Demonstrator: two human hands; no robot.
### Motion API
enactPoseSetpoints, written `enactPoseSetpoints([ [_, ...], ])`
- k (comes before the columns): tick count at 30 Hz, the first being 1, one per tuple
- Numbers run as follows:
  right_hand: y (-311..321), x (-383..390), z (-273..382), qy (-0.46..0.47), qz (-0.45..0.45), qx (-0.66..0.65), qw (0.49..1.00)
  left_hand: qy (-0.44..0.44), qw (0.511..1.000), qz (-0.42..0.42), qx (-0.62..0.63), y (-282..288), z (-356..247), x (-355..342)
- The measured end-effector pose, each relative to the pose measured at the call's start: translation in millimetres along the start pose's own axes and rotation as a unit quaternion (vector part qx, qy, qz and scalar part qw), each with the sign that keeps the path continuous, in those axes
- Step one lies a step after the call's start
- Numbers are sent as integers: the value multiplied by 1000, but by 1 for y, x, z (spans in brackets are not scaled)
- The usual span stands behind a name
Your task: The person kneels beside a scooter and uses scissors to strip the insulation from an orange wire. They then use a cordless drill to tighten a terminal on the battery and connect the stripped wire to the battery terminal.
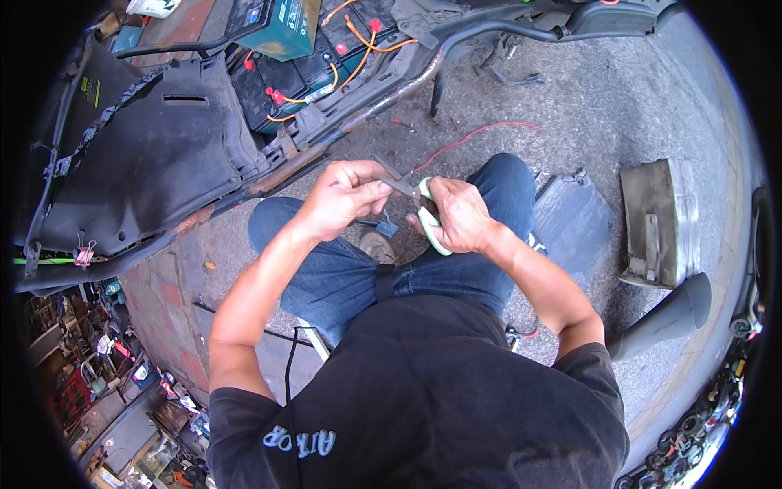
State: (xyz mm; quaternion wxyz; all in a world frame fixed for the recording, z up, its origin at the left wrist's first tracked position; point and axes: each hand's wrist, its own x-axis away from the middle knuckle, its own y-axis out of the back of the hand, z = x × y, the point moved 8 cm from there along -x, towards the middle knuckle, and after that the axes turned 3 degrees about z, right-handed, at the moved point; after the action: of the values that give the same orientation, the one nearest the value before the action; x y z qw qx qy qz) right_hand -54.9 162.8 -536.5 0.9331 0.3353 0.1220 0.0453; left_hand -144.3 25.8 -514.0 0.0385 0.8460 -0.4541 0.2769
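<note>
My right hand (458,213) is wrapped round the pale green handles of hand pliers (432,233), which point toward my left hand. My left hand (346,200) pinches a dark grey, narrow piece (397,182) between thumb and fingers, right at the head of the pliers. Whether the jaws touch it, I cannot tell. A thin red wire (468,140) runs from near this spot out over the ground to the right. Just below my left hand hangs a small blue piece (386,229), like a connector.
Ahead lies a black vehicle frame (358,122) with teal-and-black batteries (277,41) and orange wires. A dark flat panel (574,216) and a worn metal box (652,220) rest on the ground to my right, near a grey tube (664,319). Cluttered parts (122,391) fill the lower left.
</note>
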Motion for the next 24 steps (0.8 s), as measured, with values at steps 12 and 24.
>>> enactPoseSetpoints([
  [12, -4, 0, -1, 26, 8, 8, 1000, -56, 998, -17, -28, 3, 7, 4],
  [24, -33, 5, -5, -237, 53, -60, 968, -280, 730, -283, -556, -18, -31, 11],
])
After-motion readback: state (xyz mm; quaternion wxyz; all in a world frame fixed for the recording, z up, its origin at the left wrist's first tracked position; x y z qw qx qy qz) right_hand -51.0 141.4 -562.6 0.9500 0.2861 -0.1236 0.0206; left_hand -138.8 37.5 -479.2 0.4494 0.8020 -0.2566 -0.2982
